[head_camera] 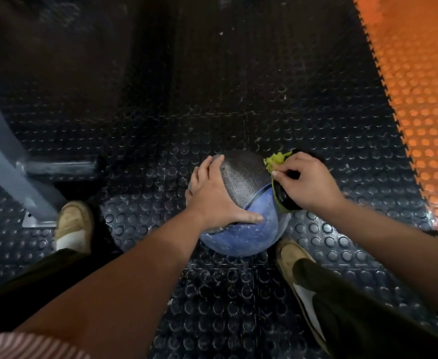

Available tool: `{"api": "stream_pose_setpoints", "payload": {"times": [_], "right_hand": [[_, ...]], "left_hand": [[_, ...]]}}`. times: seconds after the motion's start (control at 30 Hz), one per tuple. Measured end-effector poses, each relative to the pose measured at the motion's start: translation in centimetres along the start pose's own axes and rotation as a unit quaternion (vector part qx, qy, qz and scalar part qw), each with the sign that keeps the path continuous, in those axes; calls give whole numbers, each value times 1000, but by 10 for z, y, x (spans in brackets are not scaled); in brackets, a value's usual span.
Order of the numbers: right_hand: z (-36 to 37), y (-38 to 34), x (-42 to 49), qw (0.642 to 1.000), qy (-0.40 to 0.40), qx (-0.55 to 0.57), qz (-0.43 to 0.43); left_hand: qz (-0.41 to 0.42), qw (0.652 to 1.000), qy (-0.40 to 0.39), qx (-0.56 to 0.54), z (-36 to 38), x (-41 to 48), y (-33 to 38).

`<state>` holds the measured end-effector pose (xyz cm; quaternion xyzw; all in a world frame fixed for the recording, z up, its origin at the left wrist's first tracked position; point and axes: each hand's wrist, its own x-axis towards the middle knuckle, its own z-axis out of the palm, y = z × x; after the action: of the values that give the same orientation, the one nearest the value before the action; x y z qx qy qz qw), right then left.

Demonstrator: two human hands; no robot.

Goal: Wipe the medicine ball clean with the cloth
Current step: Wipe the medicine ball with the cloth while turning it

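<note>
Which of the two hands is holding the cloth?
The right hand pinches the yellow-green cloth against the side of the medicine ball. The left hand has no cloth; it rests flat on the ball.

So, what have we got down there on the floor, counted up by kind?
Medicine ball: 1
Cloth: 1
Hands: 2, left hand resting on the ball, right hand gripping the cloth
Shoes: 2, left shoe, right shoe
Floor mats: 2, black mat, orange mat
Grey metal frame: 1
Total: 9
</note>
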<state>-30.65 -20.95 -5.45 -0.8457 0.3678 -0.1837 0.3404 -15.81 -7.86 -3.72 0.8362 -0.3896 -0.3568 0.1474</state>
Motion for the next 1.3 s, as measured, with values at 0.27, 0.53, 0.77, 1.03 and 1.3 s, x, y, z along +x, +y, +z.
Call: {"api": "stream_pose_setpoints", "payload": {"times": [0.27,0.53,0.77,1.03,1.3], "right_hand": [[9,-29,-27,960,-45,-107,-255],[32,-70,8,941,-118,-181,-259],[23,-54,-24,953,-84,-136,-256],[18,-48,-6,959,-53,-147,-236],[22,-49,13,968,-73,-162,-175]], "left_hand": [[21,999,12,-41,0,-14,-18],[47,998,47,2,22,-39,-34],[49,998,27,-41,8,-20,-28],[38,999,28,-16,9,-10,-18],[8,999,21,-39,0,1,-7]]}}
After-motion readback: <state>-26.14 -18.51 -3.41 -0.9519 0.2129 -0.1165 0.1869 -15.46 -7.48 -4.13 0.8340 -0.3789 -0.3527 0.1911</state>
